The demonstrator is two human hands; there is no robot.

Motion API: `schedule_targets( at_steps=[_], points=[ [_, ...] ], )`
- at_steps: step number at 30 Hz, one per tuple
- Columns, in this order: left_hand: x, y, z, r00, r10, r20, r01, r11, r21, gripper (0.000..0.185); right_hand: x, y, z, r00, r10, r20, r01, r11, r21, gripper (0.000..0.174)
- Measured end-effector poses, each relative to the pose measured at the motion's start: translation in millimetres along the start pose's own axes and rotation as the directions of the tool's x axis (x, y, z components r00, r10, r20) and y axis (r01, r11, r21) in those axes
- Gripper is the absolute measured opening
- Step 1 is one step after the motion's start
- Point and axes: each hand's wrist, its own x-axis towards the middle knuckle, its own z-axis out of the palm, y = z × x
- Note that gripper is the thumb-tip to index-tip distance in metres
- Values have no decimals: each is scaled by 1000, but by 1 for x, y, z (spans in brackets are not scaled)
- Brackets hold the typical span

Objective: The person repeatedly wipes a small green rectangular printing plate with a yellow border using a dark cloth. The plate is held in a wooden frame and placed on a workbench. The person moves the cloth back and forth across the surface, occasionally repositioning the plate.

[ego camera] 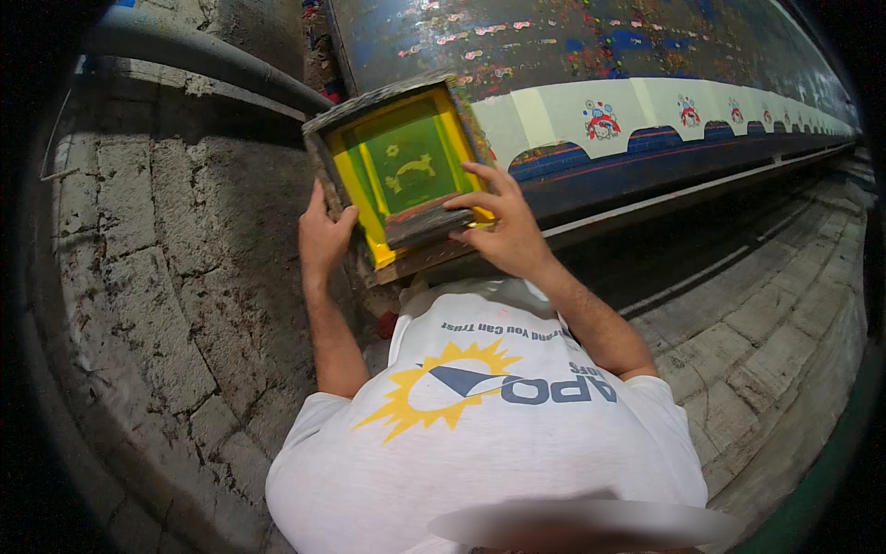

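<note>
A wooden-framed printing screen is held tilted in front of my chest, over the near end of a long table. Yellow ink lines the inside of its frame, and its green mesh carries a small figure design. My left hand grips the left side of the frame, thumb on top. In my right hand is a dark, ink-stained squeegee, lying across the lower part of the mesh. The right fingers also reach over the frame's right edge. Ink shows at the squeegee's right end.
Pale cut fabric pieces with red and blue prints lie in a row along the ink-spotted printing table. A metal rail edges the table. A grey pipe crosses at upper left, above stone-slab paving.
</note>
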Motion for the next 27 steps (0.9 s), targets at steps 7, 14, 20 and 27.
schedule_targets(
  at_steps=[7, 14, 20, 27],
  points=[
    [32, 16, 95, 998, 44, 52, -41, 997, -61, 96, 6, 58, -56, 981, 191, 19, -191, 981, -20, 48],
    [20, 18, 115, 989, -66, 131, 95, 969, -229, 98, -7, 65, -67, 954, 294, 57, -296, 955, 27, 47],
    [24, 9, 113, 984, -49, 172, 91, 965, -246, 99, -5, 68, -66, 966, 246, 79, -239, 967, -90, 48],
    [27, 9, 110, 973, -61, 221, 102, 979, -178, 100, -2, 46, -60, 995, 76, 61, -44, 907, -419, 48]
  ],
)
